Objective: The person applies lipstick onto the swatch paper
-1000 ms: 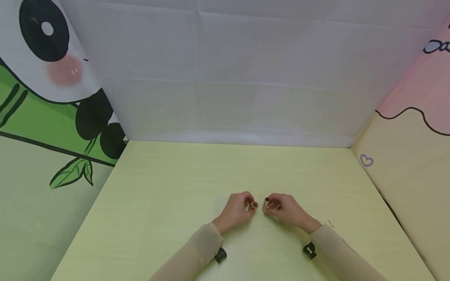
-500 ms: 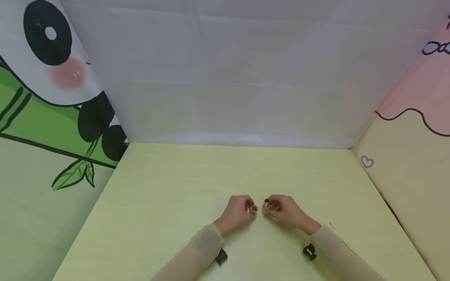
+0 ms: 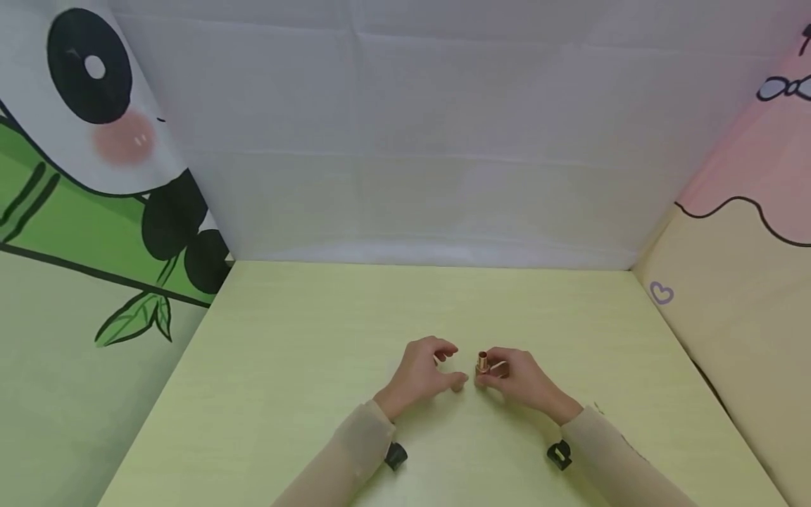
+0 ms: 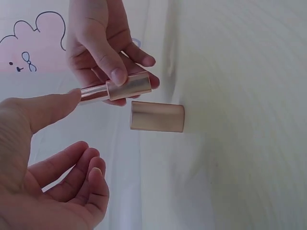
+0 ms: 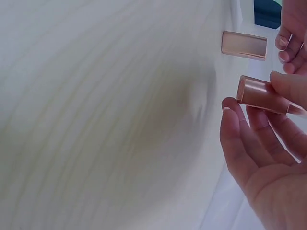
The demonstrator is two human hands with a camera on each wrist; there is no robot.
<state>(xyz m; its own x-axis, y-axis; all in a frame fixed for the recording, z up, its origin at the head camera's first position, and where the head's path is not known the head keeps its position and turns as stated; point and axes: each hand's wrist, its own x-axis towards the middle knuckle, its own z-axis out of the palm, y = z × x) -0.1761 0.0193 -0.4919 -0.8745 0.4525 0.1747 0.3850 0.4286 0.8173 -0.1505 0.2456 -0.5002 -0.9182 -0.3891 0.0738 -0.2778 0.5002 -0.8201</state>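
My right hand [image 3: 519, 378] pinches a rose-gold lipstick tube [image 5: 261, 94] between thumb and fingers, its narrower shiny part pointing up in the head view [image 3: 483, 359]. Close by on the left, my left hand [image 3: 419, 372] holds nothing, its thumb and fingers apart. A gold lipstick cap [image 4: 158, 116] stands upright on the table, near both hands and apart from the tube; the right wrist view shows the same cap [image 5: 244, 45] close to the left fingers. In the head view the left thumb mostly hides the cap.
The pale yellow table [image 3: 304, 317] stretches around both hands. White cloth [image 3: 405, 141] hangs at the back, with a panda-print panel [image 3: 127, 183] on the left and a pink and cream panel [image 3: 741, 282] on the right. Both wrists wear dark camera mounts [image 3: 560, 454].
My left hand has let go of the gold cap, and its thumb and fingers have spread apart. The right hand keeps the lipstick tube in nearly the same place.
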